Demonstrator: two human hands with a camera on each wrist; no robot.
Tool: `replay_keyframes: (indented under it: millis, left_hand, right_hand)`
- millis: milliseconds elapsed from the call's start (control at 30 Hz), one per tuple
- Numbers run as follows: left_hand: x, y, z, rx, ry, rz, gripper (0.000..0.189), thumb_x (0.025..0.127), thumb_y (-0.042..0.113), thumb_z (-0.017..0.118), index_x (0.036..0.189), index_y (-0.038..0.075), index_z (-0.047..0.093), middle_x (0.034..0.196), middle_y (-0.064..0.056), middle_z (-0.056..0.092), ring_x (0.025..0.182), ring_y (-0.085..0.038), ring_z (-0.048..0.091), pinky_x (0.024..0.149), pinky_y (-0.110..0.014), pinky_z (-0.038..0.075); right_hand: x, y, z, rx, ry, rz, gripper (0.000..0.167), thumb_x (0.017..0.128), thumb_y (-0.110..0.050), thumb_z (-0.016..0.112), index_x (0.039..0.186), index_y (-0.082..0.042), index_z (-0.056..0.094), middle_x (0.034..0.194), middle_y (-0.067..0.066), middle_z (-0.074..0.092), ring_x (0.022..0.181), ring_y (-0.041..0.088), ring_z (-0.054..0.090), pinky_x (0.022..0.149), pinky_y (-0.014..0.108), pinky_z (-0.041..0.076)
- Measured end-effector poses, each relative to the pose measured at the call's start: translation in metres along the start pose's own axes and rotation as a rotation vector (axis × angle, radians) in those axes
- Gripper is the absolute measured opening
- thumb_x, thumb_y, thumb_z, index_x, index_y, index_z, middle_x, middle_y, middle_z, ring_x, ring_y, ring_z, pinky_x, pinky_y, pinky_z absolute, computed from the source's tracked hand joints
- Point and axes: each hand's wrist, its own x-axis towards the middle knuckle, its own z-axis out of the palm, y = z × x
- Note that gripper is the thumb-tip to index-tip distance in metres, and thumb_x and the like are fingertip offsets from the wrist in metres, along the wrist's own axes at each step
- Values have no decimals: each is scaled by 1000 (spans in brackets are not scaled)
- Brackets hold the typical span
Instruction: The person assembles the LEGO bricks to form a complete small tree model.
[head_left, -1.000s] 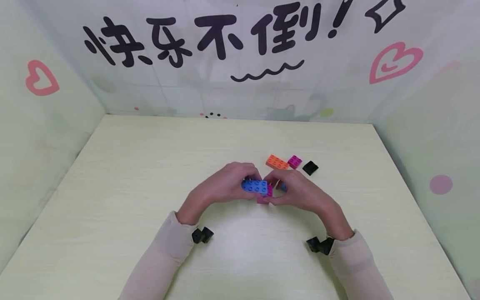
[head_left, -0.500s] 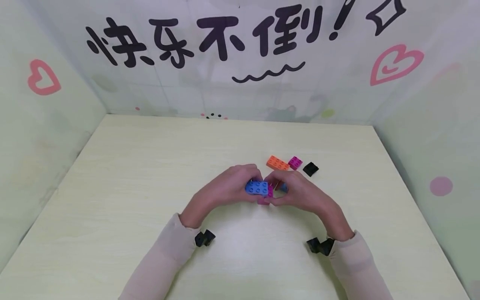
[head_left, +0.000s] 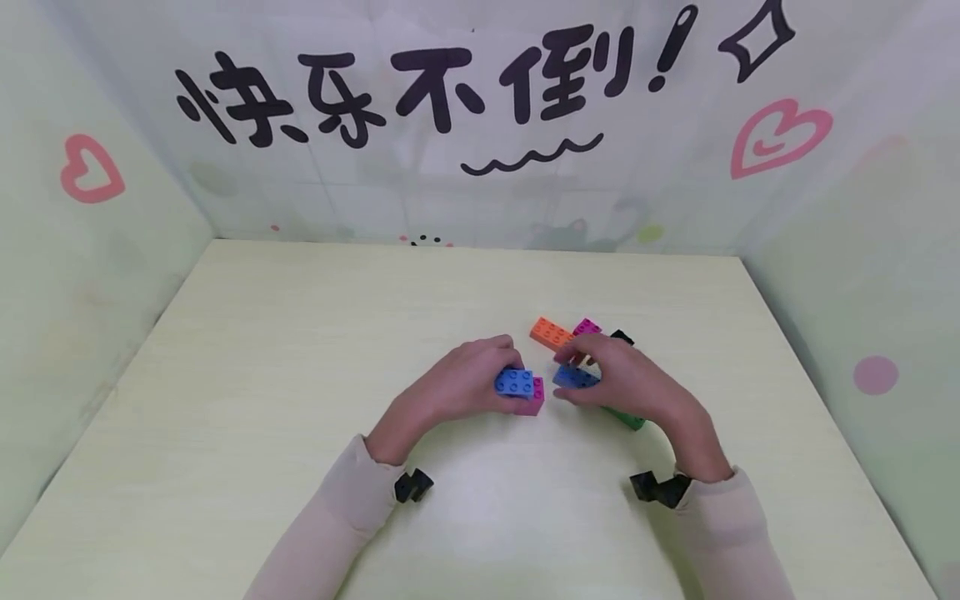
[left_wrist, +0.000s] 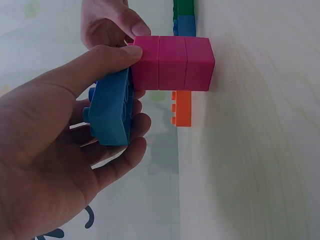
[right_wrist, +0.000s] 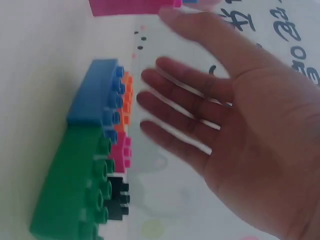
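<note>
My left hand [head_left: 468, 382] grips a blue brick [head_left: 514, 383] on top of a pink brick stack [head_left: 531, 405]. In the left wrist view, the thumb presses where the blue brick [left_wrist: 111, 110] meets the pink stack [left_wrist: 172, 64], which shows three segments. My right hand [head_left: 628, 377] hovers, holding nothing, over a second blue brick [head_left: 574, 377] lying on the table. Its fingers spread apart in the right wrist view, beside that blue brick [right_wrist: 95, 92] and a green brick [right_wrist: 67, 182]. In the head view the hand partly hides the green brick [head_left: 627, 418].
Beyond my right hand lie an orange brick [head_left: 550, 332], a small pink brick [head_left: 587, 326] and a black brick [head_left: 622, 337]. The pale table [head_left: 337, 317] is bounded by printed cloth walls [head_left: 337, 192] at the back and sides.
My right hand has come away from the pink stack and moved right, its fingers opening. The green brick now shows beneath it. My left hand keeps its hold on the blue brick.
</note>
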Motion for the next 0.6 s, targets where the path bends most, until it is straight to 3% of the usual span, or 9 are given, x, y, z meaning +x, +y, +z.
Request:
replay_keyframes:
  millis: [100,267,600]
  left_hand:
    - [0,0,1,10,-1,-5,49,77,49,81,107,11,70,92,8,53,80,-10,53,69,-22,46]
    - [0,-1,1,18,2,-8,49,77,49,80,107,11,70,92,8,54,79,-9,53,68,-22,46]
    - [1,0,0,20,3,1,48,78,48,81,107,11,70,91,7,54,79,-9,53,67,-23,46]
  right_hand:
    - [-1,6,-1,-118,26,77,43,77,-36,84,108,-11,66,99,2,65,91,20,59,75,39,52]
    - [2,14,4,-260,-31,155,47,76,-40,85,107,-10,67,94,0,64,86,17,58,76,39,53]
    - [4,15,5,-304,-45,168,43,76,-36,85,103,-8,69,91,1,65,83,17,58,76,39,52]
